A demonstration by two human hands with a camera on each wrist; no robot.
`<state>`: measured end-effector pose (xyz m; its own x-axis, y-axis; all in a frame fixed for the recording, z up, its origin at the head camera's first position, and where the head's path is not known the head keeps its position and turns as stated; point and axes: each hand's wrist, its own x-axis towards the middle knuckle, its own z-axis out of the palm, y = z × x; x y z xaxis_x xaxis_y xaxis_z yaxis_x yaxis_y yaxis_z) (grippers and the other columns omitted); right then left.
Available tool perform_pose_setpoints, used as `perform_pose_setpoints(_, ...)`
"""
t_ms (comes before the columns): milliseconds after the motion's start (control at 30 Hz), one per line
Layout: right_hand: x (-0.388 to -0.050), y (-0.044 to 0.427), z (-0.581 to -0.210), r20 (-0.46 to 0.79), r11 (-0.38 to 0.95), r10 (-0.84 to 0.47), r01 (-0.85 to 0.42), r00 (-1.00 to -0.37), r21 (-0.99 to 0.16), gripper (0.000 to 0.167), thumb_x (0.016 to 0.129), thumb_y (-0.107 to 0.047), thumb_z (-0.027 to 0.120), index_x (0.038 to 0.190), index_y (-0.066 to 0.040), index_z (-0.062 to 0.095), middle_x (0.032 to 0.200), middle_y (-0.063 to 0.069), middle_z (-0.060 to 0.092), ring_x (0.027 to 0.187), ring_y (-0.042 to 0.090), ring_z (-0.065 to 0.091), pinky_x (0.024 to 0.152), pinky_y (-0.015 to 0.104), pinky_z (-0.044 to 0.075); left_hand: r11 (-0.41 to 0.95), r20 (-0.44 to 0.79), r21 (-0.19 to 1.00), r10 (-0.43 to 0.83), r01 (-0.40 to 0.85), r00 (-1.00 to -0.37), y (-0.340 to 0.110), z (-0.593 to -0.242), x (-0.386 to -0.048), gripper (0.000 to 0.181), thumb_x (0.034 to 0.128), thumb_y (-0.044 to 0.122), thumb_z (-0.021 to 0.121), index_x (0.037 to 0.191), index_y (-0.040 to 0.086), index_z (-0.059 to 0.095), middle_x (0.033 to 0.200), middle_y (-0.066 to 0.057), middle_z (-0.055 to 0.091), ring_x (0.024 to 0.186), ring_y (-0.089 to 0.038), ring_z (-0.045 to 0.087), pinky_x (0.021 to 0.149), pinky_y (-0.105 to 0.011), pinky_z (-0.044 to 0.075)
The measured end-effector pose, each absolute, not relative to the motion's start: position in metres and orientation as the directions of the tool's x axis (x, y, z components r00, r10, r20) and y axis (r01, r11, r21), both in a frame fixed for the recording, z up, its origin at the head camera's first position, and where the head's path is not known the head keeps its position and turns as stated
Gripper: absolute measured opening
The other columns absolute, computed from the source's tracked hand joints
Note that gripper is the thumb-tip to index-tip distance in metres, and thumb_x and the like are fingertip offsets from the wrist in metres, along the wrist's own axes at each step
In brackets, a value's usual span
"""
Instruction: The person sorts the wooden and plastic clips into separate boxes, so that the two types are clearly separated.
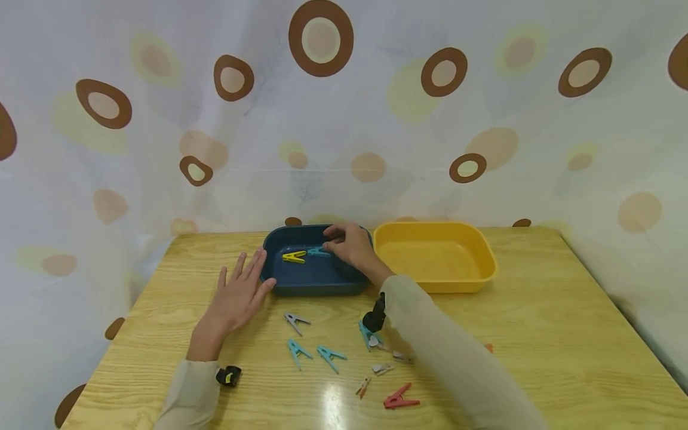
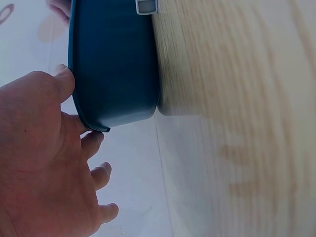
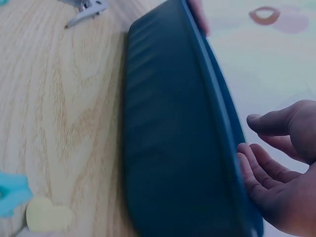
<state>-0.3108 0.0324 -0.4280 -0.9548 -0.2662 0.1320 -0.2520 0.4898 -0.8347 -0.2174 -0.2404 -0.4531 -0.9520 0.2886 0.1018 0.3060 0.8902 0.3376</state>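
Observation:
A dark blue tray (image 1: 317, 286) stands on the wooden table. In it lie a yellow clothespin (image 1: 293, 257) and a light blue clothespin (image 1: 317, 252). My left hand (image 1: 239, 298) touches the tray's front left corner, fingers spread and fairly straight, the thumb at the rim in the left wrist view. Over the tray's right side is my right hand (image 1: 349, 245), its fingertips close to the light blue clothespin. In the right wrist view, its thumb and bent fingers stand apart with nothing seen between them; the rim hides part of the fingers.
A yellow tray (image 1: 435, 286) stands right beside the blue one. In front lie a grey clothespin (image 1: 294, 322), several light blue clothespins (image 1: 331, 357), a red clothespin (image 1: 400, 397) and small heart-topped clips (image 1: 383, 369). My right forearm passes over part of this area. A patterned curtain (image 1: 344, 119) hangs behind.

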Motion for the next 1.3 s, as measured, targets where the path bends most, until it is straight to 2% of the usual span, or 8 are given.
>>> perform_pose_setpoints(167,-0.298,0.041,-0.417,0.178,0.442,-0.318,-0.312,-0.931,-0.841,0.026,0.097,-0.011,0.072,0.121,0.0,0.071,0.12,0.019,0.07,0.103,0.03,0.07,0.089,0.04,0.058,0.897,0.081,0.329,0.285,0.296,-0.955,-0.242,-0.454,-0.218,0.071,0.1115,0.049,0.031,0.165,0.007,0.012,0.171,-0.012,0.011,0.156,-0.042,0.005,0.117,-0.072,0.001)
perform_pose_setpoints(500,-0.267,0.067,-0.401,0.26,0.404,-0.364,-0.403,-0.895,-0.822,0.023,0.099,-0.019,0.071,0.119,-0.006,0.072,0.12,0.012,0.069,0.1,0.025,0.068,0.087,0.04,0.057,0.898,0.084,0.319,0.291,0.303,-0.953,-0.243,-0.451,-0.219,0.07,0.1119,0.047,0.032,0.165,0.006,0.013,0.171,-0.013,0.011,0.156,-0.042,0.005,0.117,-0.072,0.002)
perform_pose_setpoints(700,-0.245,0.089,-0.392,0.293,0.404,-0.363,-0.433,-0.884,-0.806,0.022,0.1,-0.017,0.07,0.119,-0.007,0.072,0.115,0.007,0.07,0.096,0.024,0.067,0.083,0.041,0.056,0.891,0.093,0.33,0.297,0.311,-0.95,-0.242,-0.451,-0.217,0.07,0.1115,0.048,0.033,0.165,0.006,0.014,0.171,-0.014,0.013,0.155,-0.043,0.007,0.116,-0.073,0.003)
perform_pose_setpoints(900,-0.228,0.113,-0.384,0.303,0.417,-0.353,-0.439,-0.885,-0.796,0.021,0.1,-0.019,0.07,0.119,-0.009,0.072,0.115,0.005,0.07,0.098,0.022,0.066,0.086,0.043,0.058,0.899,0.067,0.324,0.29,0.295,-0.955,-0.243,-0.452,-0.217,0.071,0.1116,0.049,0.031,0.165,0.007,0.011,0.171,-0.013,0.01,0.156,-0.042,0.004,0.117,-0.072,0.001)
perform_pose_setpoints(1133,-0.209,0.143,-0.385,0.335,0.445,-0.332,-0.46,-0.882,-0.769,0.019,0.1,-0.02,0.07,0.118,-0.013,0.073,0.116,0.007,0.072,0.097,0.019,0.069,0.083,0.039,0.059,0.889,0.093,0.334,0.299,0.313,-0.95,-0.242,-0.454,-0.218,0.072,0.1111,0.051,0.031,0.165,0.007,0.012,0.171,-0.013,0.012,0.156,-0.042,0.005,0.117,-0.072,0.002)
perform_pose_setpoints(1300,-0.193,0.167,-0.385,0.359,0.458,-0.325,-0.478,-0.875,-0.75,0.018,0.101,-0.017,0.068,0.118,-0.013,0.072,0.116,0.003,0.072,0.099,0.019,0.068,0.083,0.035,0.059,0.885,0.093,0.342,0.303,0.317,-0.948,-0.242,-0.453,-0.218,0.072,0.1113,0.049,0.032,0.165,0.006,0.011,0.171,-0.014,0.011,0.156,-0.043,0.005,0.116,-0.072,0.001)
